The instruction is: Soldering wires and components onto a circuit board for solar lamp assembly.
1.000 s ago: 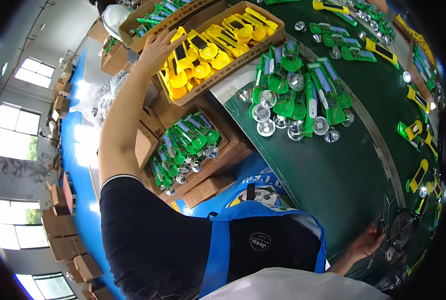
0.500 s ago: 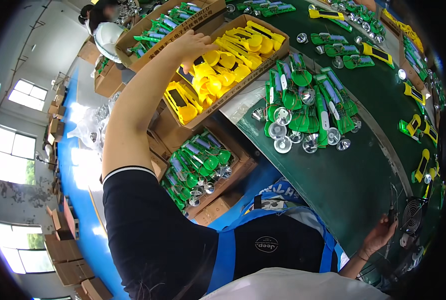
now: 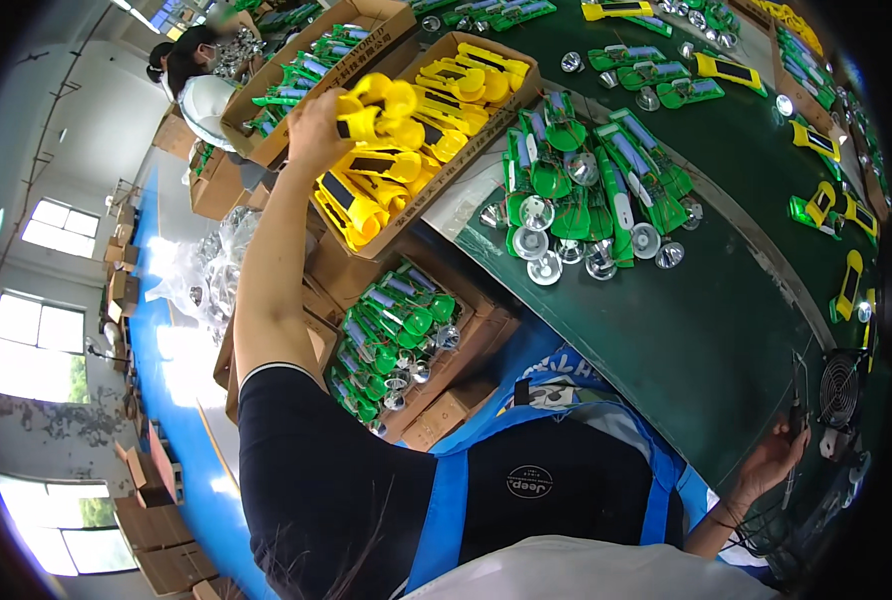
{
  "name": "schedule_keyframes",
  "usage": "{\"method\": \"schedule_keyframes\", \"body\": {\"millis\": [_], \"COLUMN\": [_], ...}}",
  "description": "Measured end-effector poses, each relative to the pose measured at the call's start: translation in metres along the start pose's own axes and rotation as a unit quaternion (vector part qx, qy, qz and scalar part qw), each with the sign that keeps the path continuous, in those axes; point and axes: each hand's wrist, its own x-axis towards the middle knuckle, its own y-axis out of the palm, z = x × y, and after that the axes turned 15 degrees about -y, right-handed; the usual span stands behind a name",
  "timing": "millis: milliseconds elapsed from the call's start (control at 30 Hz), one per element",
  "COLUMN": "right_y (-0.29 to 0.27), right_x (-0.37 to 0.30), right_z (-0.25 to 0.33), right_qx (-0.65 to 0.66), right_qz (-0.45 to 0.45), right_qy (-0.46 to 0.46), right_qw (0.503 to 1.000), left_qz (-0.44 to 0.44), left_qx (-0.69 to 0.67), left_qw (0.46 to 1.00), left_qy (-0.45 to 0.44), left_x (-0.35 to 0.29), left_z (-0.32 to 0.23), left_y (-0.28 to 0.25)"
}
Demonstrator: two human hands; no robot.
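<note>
My left hand (image 3: 318,130) is raised at the left end of an open cardboard box (image 3: 463,153). Its fingers are closed on a few yellow plastic flashlight housings (image 3: 386,103), lifted just above the heap. More yellow housings (image 3: 366,195), some with dark panels, fill the box. At the lower right, over the green table, my right hand (image 3: 771,462) grips a thin soldering iron (image 3: 795,410) with a dark handle, its tip pointing away from me. Between the hands lies a pile of green flashlight parts (image 3: 591,190) with blue cells, wires and silver reflectors.
Another carton (image 3: 366,310) of green parts stands low beside the green table (image 3: 666,340). A round black fan (image 3: 840,388) is by my right hand. Yellow-and-green pieces (image 3: 731,75) line the far table. Two people (image 3: 204,100) are at the upper left, near a further carton (image 3: 321,70).
My left hand was reaching over the yellow heap; now it has drawn back left and lifted several housings. The right hand still holds the soldering iron in about the same place.
</note>
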Motion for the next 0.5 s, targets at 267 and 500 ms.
{"method": "schedule_keyframes", "body": {"millis": [267, 500], "right_y": [-0.006, -0.033], "right_x": [0.002, -0.008], "right_z": [0.009, 0.041], "right_qx": [0.024, 0.007], "right_qz": [-0.032, -0.102], "right_qy": [-0.106, -0.179], "right_qw": [0.994, 0.978], "left_qz": [-0.148, 0.115], "left_qx": [-0.099, -0.206], "left_qw": [0.957, 0.826], "left_qy": [0.227, 0.512], "left_x": [-0.011, -0.119], "left_z": [-0.194, -0.47], "left_y": [-0.097, -0.063]}}
